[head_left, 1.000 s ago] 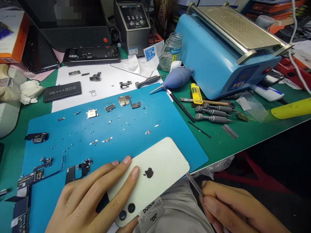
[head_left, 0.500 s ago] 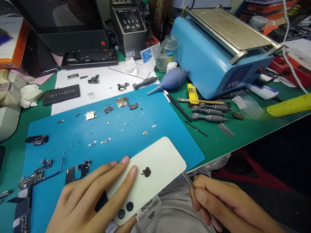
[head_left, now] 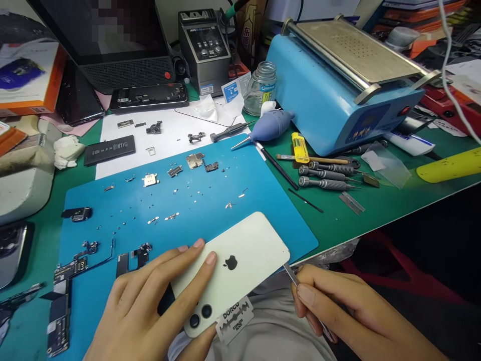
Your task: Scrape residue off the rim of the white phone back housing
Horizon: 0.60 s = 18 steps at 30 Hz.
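A white phone (head_left: 248, 250) with two camera lenses and a dark apple logo lies tilted at the blue mat's front edge. My left hand (head_left: 150, 306) grips its camera end, fingers across the back and thumb underneath. A razor blade (head_left: 235, 322) marked DORCO sticks out from the phone's near long edge beside the lenses. In my right hand (head_left: 330, 306) is a thin flat metal pry tool (head_left: 290, 274), pinched between thumb and fingers. Its tip meets the phone's edge at the lower right corner; whether it is inside the seam I cannot tell.
Small screws and phone parts are spread over the blue mat (head_left: 263, 190). A phone logic board (head_left: 59, 313) lies at its left. Behind stand a blue air blower (head_left: 272, 125), a glass jar (head_left: 259, 90) and a blue heating plate machine (head_left: 319, 120). Several screwdrivers (head_left: 325, 175) lie right.
The camera view has turned slightly left, so the bench items sit farther right. Both hands keep their holds, and the pry tool stays at the phone's corner.
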{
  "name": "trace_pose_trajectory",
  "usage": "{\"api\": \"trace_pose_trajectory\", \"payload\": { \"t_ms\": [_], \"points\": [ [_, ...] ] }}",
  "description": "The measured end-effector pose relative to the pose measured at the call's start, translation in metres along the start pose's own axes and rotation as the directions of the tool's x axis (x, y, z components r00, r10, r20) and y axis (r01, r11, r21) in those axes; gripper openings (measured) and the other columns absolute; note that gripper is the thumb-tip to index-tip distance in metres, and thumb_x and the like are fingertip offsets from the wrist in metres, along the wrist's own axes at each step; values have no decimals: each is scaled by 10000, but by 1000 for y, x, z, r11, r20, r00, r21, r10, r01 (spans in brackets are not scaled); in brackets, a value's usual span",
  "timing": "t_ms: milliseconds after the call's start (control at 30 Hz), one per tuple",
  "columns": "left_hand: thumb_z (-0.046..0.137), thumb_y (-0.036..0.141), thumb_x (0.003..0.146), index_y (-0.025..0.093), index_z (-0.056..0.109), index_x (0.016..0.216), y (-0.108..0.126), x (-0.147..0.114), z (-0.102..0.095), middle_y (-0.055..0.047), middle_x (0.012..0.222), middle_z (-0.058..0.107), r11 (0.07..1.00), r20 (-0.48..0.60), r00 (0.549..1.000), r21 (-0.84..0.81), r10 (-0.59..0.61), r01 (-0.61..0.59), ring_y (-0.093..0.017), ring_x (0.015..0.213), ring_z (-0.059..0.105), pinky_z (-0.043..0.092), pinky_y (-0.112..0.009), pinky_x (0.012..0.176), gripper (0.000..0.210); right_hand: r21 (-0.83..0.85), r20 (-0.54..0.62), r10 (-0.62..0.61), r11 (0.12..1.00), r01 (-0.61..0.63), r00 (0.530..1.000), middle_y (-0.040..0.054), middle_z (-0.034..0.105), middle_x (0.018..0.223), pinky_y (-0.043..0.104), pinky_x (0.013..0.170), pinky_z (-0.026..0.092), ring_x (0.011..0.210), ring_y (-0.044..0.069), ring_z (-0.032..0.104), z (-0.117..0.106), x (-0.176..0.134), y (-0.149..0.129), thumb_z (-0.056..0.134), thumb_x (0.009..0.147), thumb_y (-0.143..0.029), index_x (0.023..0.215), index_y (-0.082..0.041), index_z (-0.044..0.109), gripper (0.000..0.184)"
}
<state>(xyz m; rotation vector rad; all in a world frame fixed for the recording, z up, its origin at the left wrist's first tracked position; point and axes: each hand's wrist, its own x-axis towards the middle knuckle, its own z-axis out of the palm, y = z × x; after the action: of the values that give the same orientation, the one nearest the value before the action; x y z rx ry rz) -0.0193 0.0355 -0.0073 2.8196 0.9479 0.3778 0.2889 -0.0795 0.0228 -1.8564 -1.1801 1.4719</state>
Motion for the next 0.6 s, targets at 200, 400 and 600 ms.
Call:
{"api": "trace_pose_trajectory", "payload": {
  "t_ms": [200,400,600],
  "points": [
    [525,398,1182,319,340,1804,9,0,-7,-39,1757,562,999,-2,1000,35,2,-2,-284,1535,517,413,-435,1131,653,96,-25,-70,993,72,997,31,692,782,207,713,538,712,120,628,-7,-2,17,430,1190,-680,926,-208,776,642],
    [471,397,1215,281,274,1825,17,-6,-14,12,1873,407,997,-6,999,63,35,-34,-220,1656,432,400,-355,1258,652,-94,-261,-299,954,284,918,69,808,1185,226,949,660,1080,192,793,-6,-6,41,654,1131,-538,1216,-272,828,329],
    [466,467,1220,343,452,1735,20,-1,-22,74,1751,586,998,-42,999,66,2,1,-141,1576,579,501,-216,1218,530,-307,-473,-653,752,584,592,37,748,1196,162,856,657,936,115,756,-6,1,30,685,1121,-249,1459,-346,702,352]
  ]
}}
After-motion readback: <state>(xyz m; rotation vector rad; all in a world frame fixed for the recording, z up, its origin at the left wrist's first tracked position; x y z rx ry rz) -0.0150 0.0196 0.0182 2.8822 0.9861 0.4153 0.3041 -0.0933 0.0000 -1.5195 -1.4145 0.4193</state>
